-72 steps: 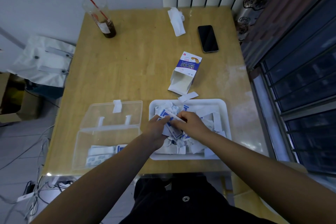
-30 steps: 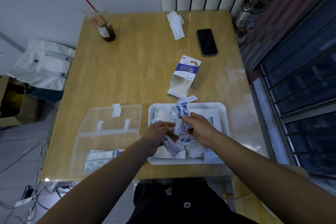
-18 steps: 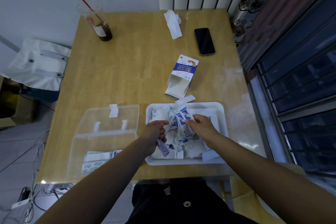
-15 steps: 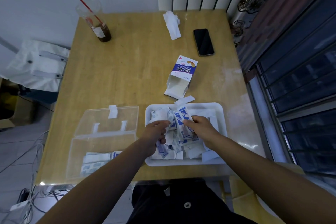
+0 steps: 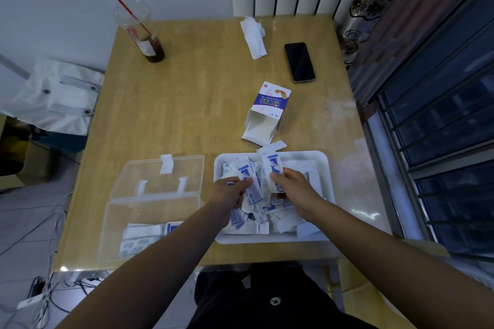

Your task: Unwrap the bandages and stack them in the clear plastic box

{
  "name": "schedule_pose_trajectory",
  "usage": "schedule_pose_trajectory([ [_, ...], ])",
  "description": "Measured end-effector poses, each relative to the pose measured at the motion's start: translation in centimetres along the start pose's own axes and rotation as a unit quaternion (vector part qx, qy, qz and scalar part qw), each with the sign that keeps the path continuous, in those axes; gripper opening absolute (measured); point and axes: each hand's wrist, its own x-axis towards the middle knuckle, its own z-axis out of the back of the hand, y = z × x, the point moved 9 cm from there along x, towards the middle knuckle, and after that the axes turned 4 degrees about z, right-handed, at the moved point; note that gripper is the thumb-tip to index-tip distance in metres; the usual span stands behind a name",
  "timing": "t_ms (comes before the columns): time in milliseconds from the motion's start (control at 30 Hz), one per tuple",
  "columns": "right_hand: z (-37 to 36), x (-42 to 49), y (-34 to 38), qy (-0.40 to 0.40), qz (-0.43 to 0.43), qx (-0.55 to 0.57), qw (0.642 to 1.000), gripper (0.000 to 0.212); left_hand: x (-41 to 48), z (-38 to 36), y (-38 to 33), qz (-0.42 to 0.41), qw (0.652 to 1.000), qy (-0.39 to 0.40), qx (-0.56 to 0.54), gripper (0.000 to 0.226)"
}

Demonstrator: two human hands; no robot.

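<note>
Left hand (image 5: 230, 193) pinches wrapped bandage (image 5: 253, 193), right hand (image 5: 294, 188) pinches second bandage (image 5: 272, 166), within tray (image 5: 302, 153) rim; clear box (image 5: 149, 208) beside.

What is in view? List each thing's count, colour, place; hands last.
table: one, light wood, centre
clear plastic box: one, open, near left
bandages: few, white-blue, in box
tray: one, white, near right
wrapped bandages: many, white-blue, in tray
carton: one, white-blue, beyond tray
phone: one, black, far right
cup: one, clear, far left
tissue: one, white, far edge
left hand: one, over tray, pinching a wrapped bandage
right hand: one, over tray, pinching a wrapped bandage
</note>
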Motion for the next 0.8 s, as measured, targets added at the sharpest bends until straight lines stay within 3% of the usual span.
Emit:
schedule_pose_trajectory([
  [167,-1.7,-0.5,0.6,0.059,0.039,-0.008,0.997,0.019,0.4,-0.3,0.7,0.031,0.999,-0.011,-0.021,0.034],
  [233,-1.7,-0.4,0.4,0.049,0.033,0.0,0.998,0.025,0.5,-0.3,1.0,0.04,0.999,-0.009,-0.03,0.027],
  [433,-1.8,-0.5,-0.1,0.076,0.001,-0.001,0.997,0.018,-0.3,-1.4,0.9,0.049,0.995,0.051,-0.071,0.014],
  [633,-1.9,-0.6,-0.4,0.078,-0.006,-0.009,0.997,0.021,0.1,-0.4,0.7,0.019,1.0,0.005,-0.024,0.012],
  [800,-1.6,-0.5,-0.4,0.069,-0.011,0.008,0.998,0.02,-0.2,-0.8,0.7,0.033,0.998,0.012,-0.055,0.011],
])
